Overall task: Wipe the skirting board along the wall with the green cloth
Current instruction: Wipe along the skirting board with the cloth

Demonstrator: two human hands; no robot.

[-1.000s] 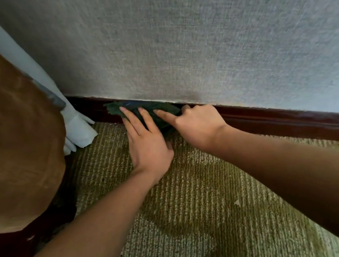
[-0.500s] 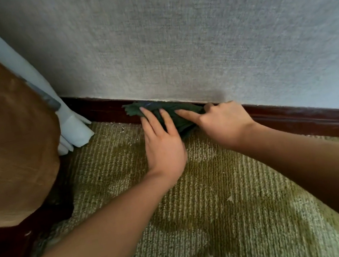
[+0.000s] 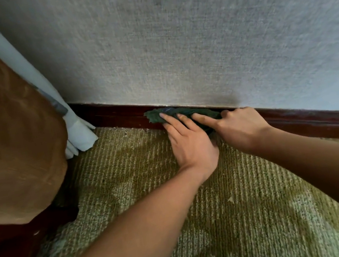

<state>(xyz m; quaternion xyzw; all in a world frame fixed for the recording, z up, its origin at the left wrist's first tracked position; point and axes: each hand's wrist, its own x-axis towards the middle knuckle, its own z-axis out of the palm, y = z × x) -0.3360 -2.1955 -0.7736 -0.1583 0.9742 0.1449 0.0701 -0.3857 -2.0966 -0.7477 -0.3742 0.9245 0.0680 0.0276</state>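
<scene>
**Desk:** What fills the head view, biggest first?

**Operator:** I've got a grey textured wall (image 3: 195, 45) across everything from ten o'clock round to three. Below it, the green-and-beige ribbed carpet (image 3: 257, 214) covers four to eight o'clock. At nine o'clock a brown upholstered piece of furniture (image 3: 3, 133) bulks in. A pale curtain (image 3: 80, 136) is bunched on the floor just beside it, towards ten.

**Desk:** And the skirting board?

**Operator:** The dark red-brown skirting board (image 3: 320, 123) runs along the foot of the wall. I follow it from behind the curtain at ten o'clock down to the frame edge at three.

**Desk:** The hands?

**Operator:** The person's left hand (image 3: 191, 144) lies palm down just off centre towards four o'clock. Its fingers are straight and their tips press on the cloth. The right hand (image 3: 242, 125) sits close beside it at three o'clock. Its forefinger is stretched out along the cloth, the thumb is hooked at the board's top edge, and the other fingers are curled under. I cannot tell whether those curled fingers hold any cloth, because the hand hides them.

**Desk:** Where is the cloth?

**Operator:** The green cloth (image 3: 157, 115) is crumpled into a long strip against the face of the skirting board, just towards twelve o'clock of centre. One end pokes out at eleven past the left fingertips. The rest runs under both hands.
</scene>
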